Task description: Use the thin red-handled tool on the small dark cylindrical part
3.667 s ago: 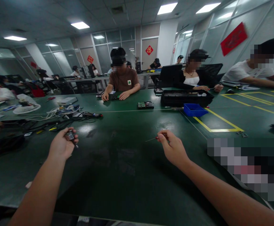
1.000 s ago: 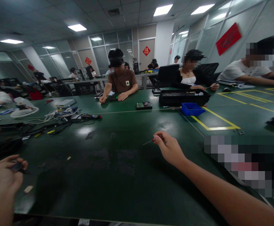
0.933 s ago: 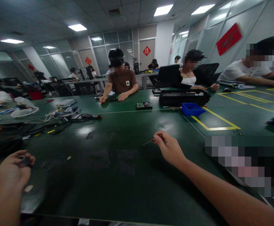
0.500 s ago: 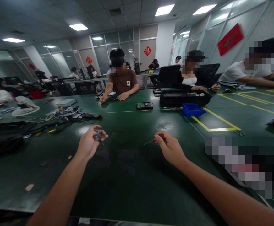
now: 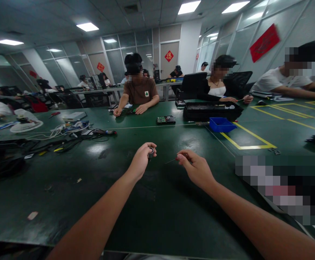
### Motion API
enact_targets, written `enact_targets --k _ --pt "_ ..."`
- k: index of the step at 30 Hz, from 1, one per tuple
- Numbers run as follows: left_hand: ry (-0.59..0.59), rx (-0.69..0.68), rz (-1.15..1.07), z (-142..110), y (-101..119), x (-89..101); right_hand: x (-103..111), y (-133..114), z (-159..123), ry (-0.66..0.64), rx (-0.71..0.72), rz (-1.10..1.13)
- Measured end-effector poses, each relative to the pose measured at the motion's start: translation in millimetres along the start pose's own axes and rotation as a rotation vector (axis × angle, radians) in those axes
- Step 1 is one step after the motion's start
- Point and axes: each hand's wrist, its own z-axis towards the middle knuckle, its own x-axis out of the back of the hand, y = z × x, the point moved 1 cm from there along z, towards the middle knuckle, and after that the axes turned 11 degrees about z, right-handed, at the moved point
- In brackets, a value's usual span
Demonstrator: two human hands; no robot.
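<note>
My left hand (image 5: 141, 161) is closed around a small round dark-grey metal part (image 5: 151, 153), held above the green table (image 5: 143, 231). Fingers hide much of that part, and its exact kind cannot be made out. Just to the right, my right hand (image 5: 197, 167) pinches a thin screwdriver (image 5: 171, 161) by its red handle. Its slim shaft points left toward the part, with a gap between them. Beyond both hands lies a hard drive (image 5: 165, 120) with a green circuit board facing up.
A blue bin (image 5: 222, 125) stands before a long black tray (image 5: 213, 112). Tangled cables (image 5: 73, 130) and a white fan part (image 5: 26, 125) lie at the left. Small metal pieces (image 5: 275, 151) rest at the right. A co-worker (image 5: 139, 90) sits opposite, hands on the table.
My left hand has moved right with the grey part, coming close to the screwdriver tip. My right hand stays almost where it was, still gripping the screwdriver.
</note>
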Motion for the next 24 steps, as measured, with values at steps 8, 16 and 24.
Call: enact_targets --k 8,16,24 --pt "-0.073 -0.105 0.446 -8 -19 -6.7 3 -3 -3 0.042 0.011 0.072" --pt "-0.185 -0.186 0.511 -13 -29 -6.1 4 -10 -6 0.155 0.089 0.388" --pt "-0.158 -0.214 0.557 -18 -25 -6.6 1 -1 -8 0.118 0.038 0.271"
